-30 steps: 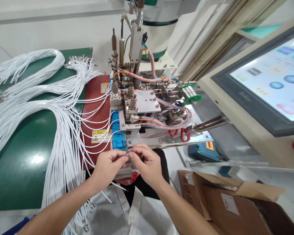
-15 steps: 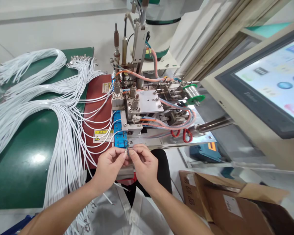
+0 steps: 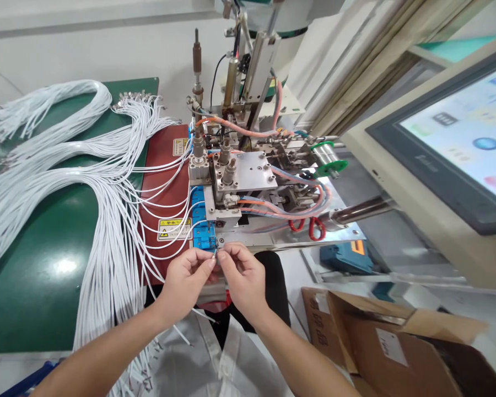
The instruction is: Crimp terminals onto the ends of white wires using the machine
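My left hand (image 3: 189, 281) is closed in a pinch, holding the end of a white cable that shows only as a small pale bit between the fingertips. My right hand (image 3: 243, 278) is also pinched, its fingertips meeting the left ones at that cable end. Whatever tiny part sits between the right fingers is hidden. Just beyond both hands is a row of blue clamps (image 3: 204, 236) at the machine's near edge. Several white cables (image 3: 169, 213) run into these clamps from the left.
A large bundle of white cables (image 3: 107, 242) spreads over the green table (image 3: 37, 275). The machine (image 3: 248, 171) carries a green-flanged wire spool (image 3: 329, 158). A touchscreen (image 3: 471, 127) juts in at right, above an open cardboard box (image 3: 372, 331). A warning label (image 3: 174, 229) marks the red plate.
The machine's upright slide and brass-coloured rod have shifted right. My hands stay in nearly the same place, with slight movement of the right fingers. The view has shifted slightly.
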